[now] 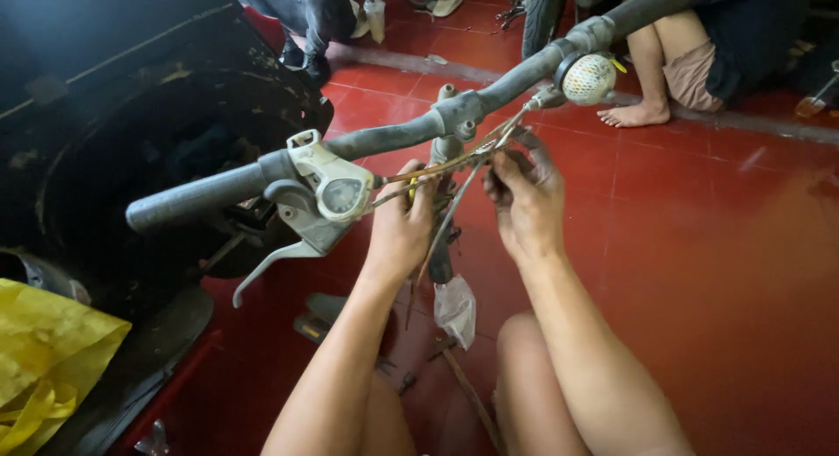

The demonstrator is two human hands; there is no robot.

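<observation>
— Cables (454,163)?
— Thin, brownish, frayed-looking, bunched together just under the handlebar (393,137). At centre frame, a little toward twelve o'clock.

— Long axis?
— From eight o'clock to two o'clock, following the bar: out of the grey shifter unit (332,189) with its round dial, up toward the round woven-pattern bell (587,78). One loose strand hanging off toward six o'clock.

— Relative to the hands?
— Running between both. Left hand (400,233) at seven o'clock of the bunch, fingers curled shut around the strands near the shifter end. Right hand (524,198) at four o'clock, fingertips pinched on the strands nearer the stem (446,141). Hands near each other, not touching.

— Around that?
— Grey rubber grip (197,198) at nine o'clock, bare brake lever (271,265) drooping below it. Small clear plastic bag (456,309) on the red tiled floor (717,246) at six o'clock. Yellow bag (39,360) far out at eight o'clock. Another person's bare foot (634,115) on the tiles at one o'clock, well apart.
</observation>
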